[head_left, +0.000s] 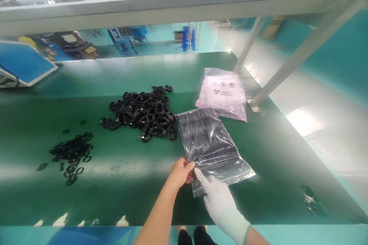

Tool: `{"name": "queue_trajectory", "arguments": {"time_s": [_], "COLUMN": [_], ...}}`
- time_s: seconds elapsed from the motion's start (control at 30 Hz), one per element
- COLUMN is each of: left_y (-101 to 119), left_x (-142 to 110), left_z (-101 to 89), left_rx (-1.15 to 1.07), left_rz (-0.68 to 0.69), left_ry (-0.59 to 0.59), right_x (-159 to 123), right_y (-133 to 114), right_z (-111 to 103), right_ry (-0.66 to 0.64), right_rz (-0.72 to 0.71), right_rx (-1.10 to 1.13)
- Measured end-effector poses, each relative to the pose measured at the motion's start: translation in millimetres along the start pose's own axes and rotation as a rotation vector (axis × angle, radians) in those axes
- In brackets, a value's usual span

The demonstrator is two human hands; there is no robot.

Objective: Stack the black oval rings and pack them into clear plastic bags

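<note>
A clear zip bag (211, 145) packed with black coiled cables lies flat on the green table (129, 183), its open end toward me. My bare left hand (181, 172) pinches the bag's near left corner, fingers closed on the plastic. My right hand (220, 199), in a white glove, rests on the bag's near edge with the forefinger stretched out along the plastic. A heap of black coiled cables (143, 113) lies just left of the bag.
A pink plastic bag (222, 93) with printed symbols lies behind the clear bag. Several small black rings (71, 153) are scattered at the left. A blue-topped device (20, 63) stands at the far left. A grey shelf (172, 5) with slanted struts spans overhead.
</note>
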State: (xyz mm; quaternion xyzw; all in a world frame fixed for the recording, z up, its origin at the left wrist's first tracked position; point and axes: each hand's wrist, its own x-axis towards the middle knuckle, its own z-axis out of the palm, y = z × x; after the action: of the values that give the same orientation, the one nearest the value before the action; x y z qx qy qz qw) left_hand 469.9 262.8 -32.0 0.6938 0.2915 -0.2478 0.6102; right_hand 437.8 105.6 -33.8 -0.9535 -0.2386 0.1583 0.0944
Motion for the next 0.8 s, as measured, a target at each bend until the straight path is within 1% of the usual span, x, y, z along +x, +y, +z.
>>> {"name": "queue_trajectory", "arguments": {"time_s": [0.1, 0.17, 0.23, 0.3, 0.37, 0.4, 0.5, 0.57, 0.63, 0.73, 0.8], "left_y": [4, 3, -2, -13, -28, -35, -55, -63, -66, -61, -55], "left_x": [-6, -13, -23, -34, -43, -46, -50, -49, -48, -47, -46], "left_z": [-2.1, -6.1, -9.2, -7.9, -0.5, 5.2, 23.6, 30.9, 31.7, 26.3, 24.5], "left_rx": [0.025, 0.053, 0.099, 0.165, 0.223, 0.227, 0.125, 0.072, 0.079, 0.079, 0.070], "left_rz": [0.004, -0.002, -0.023, -0.034, -0.042, -0.051, -0.076, -0.058, -0.046, -0.106, -0.137], "left_ry": [-0.007, 0.026, 0.076, 0.106, 0.097, 0.074, -0.008, -0.013, 0.014, 0.068, 0.080], "right_x": [-3, -8, -13, -15, -14, -13, -10, -9, -9, -8, -7], "right_y": [4, 8, 10, 11, 10, 10, 10, 12, 13, 13, 14], "right_z": [4, 9, 12, 14, 12, 11, 8, 7, 8, 8, 8], "right_ry": [0.029, 0.099, 0.184, 0.216, 0.174, 0.146, 0.095, 0.085, 0.083, 0.077, 0.070], "right_rz": [-0.043, -0.094, -0.125, -0.109, -0.077, -0.067, -0.050, -0.023, 0.013, 0.046, 0.056], "right_rx": [0.000, 0.050, 0.115, 0.156, 0.179, 0.194, 0.259, 0.310, 0.344, 0.347, 0.346]}}
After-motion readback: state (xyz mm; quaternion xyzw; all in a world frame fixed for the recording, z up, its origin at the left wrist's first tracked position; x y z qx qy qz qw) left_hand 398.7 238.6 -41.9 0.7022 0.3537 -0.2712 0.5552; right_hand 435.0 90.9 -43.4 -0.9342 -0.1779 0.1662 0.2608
